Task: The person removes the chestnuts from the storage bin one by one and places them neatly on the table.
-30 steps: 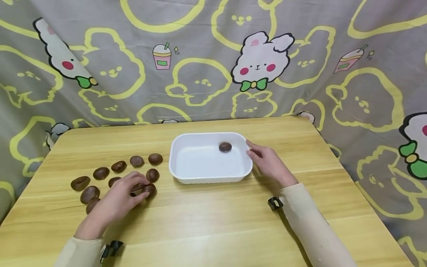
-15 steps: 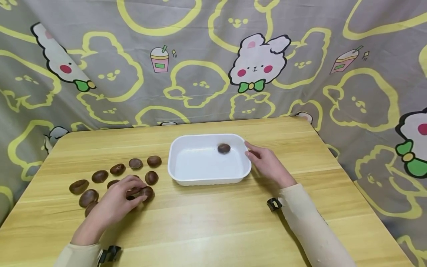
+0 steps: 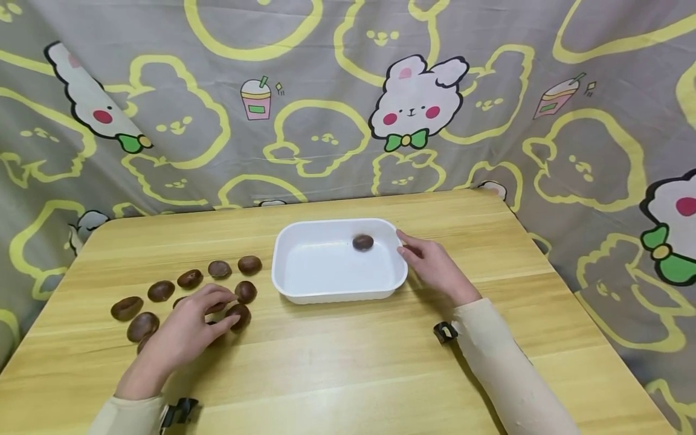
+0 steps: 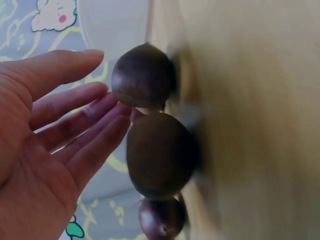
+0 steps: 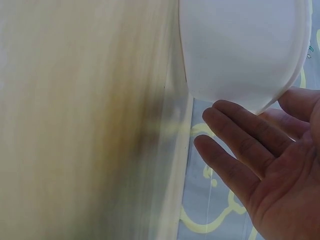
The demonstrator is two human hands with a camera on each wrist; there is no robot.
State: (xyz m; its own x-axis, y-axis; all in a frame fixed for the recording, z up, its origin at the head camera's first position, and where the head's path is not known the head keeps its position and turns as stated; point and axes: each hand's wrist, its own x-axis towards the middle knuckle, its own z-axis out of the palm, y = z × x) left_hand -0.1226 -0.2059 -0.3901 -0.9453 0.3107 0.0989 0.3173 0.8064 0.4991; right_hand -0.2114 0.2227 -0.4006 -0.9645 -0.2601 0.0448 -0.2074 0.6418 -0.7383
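Observation:
Over the right side of a group of brown chestnuts (image 3: 142,327), my left hand (image 3: 187,326) reaches with thumb and fingers apart. Its thumb tip is right at a chestnut (image 3: 239,316) at the group's front right. In the left wrist view the fingertips stop close to one chestnut (image 4: 142,75), with a larger-looking one (image 4: 162,155) beside it; nothing is gripped. The white plastic tray (image 3: 337,297) holds a single chestnut (image 3: 362,243) near its back right. My right hand (image 3: 437,269) touches the tray's right end, its fingers extended in the right wrist view.
The wooden table (image 3: 348,374) bears everything. Behind and at the sides hangs a grey patterned curtain (image 3: 321,78). More chestnuts lie in a row at the back, including one (image 3: 249,265) left of the tray; my left hand partly hides others.
My left thumb and fingers have spread slightly apart by the front right chestnut. The head view has shifted a little; the right hand stays at the tray's end.

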